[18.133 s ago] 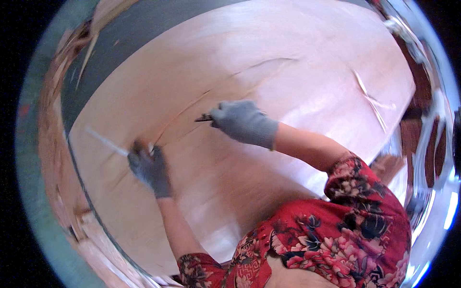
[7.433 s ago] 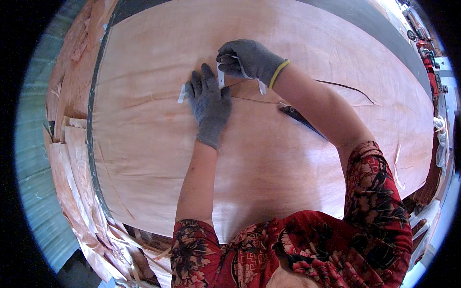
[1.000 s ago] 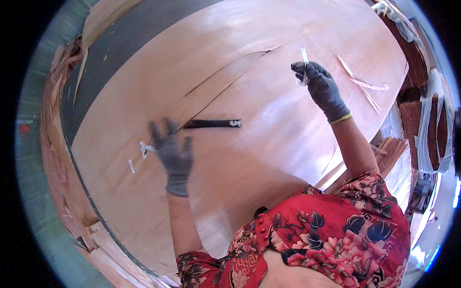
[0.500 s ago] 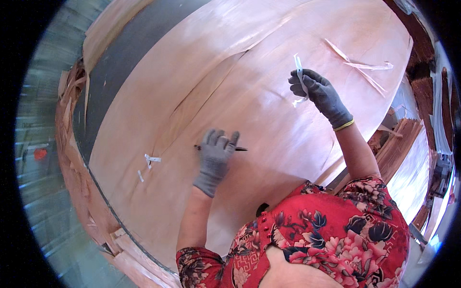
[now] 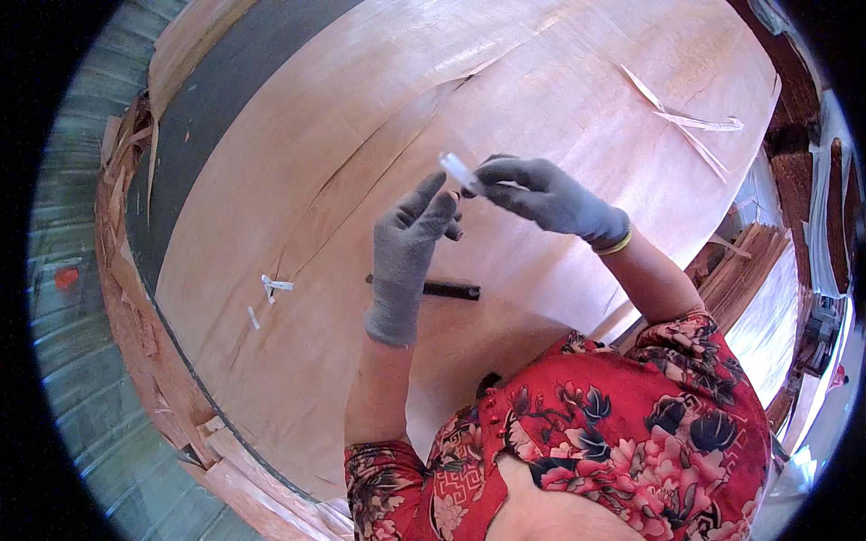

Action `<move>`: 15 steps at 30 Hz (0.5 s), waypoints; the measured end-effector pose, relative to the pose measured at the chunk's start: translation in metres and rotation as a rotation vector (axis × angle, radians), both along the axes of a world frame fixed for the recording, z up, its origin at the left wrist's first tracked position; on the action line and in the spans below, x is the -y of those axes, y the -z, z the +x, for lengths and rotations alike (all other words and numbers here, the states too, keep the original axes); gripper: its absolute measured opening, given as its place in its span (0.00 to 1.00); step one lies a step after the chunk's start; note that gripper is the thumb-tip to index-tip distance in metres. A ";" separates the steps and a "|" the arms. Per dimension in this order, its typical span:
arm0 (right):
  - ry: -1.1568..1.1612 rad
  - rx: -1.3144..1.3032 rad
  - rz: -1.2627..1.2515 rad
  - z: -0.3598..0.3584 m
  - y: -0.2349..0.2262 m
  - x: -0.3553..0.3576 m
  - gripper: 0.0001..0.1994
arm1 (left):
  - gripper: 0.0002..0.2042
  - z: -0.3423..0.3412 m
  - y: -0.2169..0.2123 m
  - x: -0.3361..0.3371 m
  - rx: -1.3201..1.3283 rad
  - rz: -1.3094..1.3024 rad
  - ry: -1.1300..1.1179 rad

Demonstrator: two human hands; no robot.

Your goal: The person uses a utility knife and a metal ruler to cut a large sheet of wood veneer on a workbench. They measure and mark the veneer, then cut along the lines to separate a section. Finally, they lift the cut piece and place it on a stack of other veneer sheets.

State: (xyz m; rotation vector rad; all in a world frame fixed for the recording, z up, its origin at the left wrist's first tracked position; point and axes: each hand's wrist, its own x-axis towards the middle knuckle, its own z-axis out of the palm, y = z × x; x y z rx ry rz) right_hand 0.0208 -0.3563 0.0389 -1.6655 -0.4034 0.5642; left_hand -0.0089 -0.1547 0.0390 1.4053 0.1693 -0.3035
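- White, tape-like scraps (image 5: 282, 285) lie on the broad pale-tan wood sheet (image 5: 307, 388), left of both hands.
- Our grey-gloved left hand (image 5: 406, 248) has loosely bent fingers just beside the narrow white strip (image 5: 458, 169); we cannot tell whether they touch it.
- Slim, black and bar-shaped, the tool (image 5: 451, 290) lies partly hidden behind that hand.
- Our grey-gloved right hand (image 5: 541, 194) pinches the strip between closed fingertips above the sheet; we would do best to grip it lightly, uncreased.

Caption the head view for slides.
Grey-gloved right hand holding a thin white strip near the grey-gloved left hand.
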 end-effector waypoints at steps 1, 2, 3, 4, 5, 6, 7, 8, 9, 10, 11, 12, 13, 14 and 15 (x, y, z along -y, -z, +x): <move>-0.033 0.000 -0.021 -0.002 -0.003 -0.006 0.11 | 0.17 0.000 -0.002 -0.001 -0.020 -0.097 -0.001; -0.050 0.079 -0.033 -0.005 -0.005 -0.010 0.11 | 0.13 -0.002 -0.004 -0.003 -0.031 -0.084 0.015; -0.056 0.059 -0.017 -0.009 -0.007 -0.014 0.10 | 0.13 -0.007 -0.007 -0.003 -0.024 -0.079 -0.008; -0.060 0.042 0.001 -0.012 -0.008 -0.019 0.10 | 0.13 -0.010 -0.010 -0.003 -0.015 -0.072 -0.029; -0.065 0.025 0.019 -0.015 -0.010 -0.021 0.10 | 0.13 -0.014 -0.015 -0.002 -0.006 -0.064 -0.051; -0.075 -0.106 0.020 -0.019 -0.011 -0.021 0.11 | 0.13 -0.019 -0.023 0.001 0.007 -0.026 -0.134; -0.066 -0.123 0.100 -0.021 -0.010 -0.022 0.12 | 0.13 -0.023 -0.026 0.000 0.052 -0.029 -0.179; -0.058 -0.139 0.179 -0.022 -0.007 -0.025 0.13 | 0.13 -0.026 -0.030 -0.002 0.096 -0.033 -0.224; -0.051 -0.155 0.259 -0.024 -0.007 -0.026 0.14 | 0.13 -0.030 -0.033 -0.005 0.141 -0.037 -0.268; -0.072 -0.209 0.256 -0.026 -0.015 -0.023 0.17 | 0.14 -0.035 -0.042 -0.007 0.158 -0.032 -0.327; -0.074 -0.218 0.249 -0.030 -0.017 -0.020 0.17 | 0.14 -0.040 -0.050 -0.010 0.187 -0.036 -0.339; -0.076 -0.228 0.242 -0.034 -0.018 -0.015 0.18 | 0.14 -0.044 -0.058 -0.013 0.216 -0.042 -0.349; -0.076 -0.234 0.235 -0.038 -0.018 -0.011 0.19 | 0.15 -0.047 -0.065 -0.017 0.247 -0.048 -0.358; -0.087 -0.229 0.218 -0.041 -0.018 -0.007 0.20 | 0.15 -0.051 -0.073 -0.021 0.253 -0.023 -0.352; -0.092 -0.224 0.199 -0.045 -0.019 -0.005 0.20 | 0.15 -0.053 -0.078 -0.024 0.265 -0.007 -0.348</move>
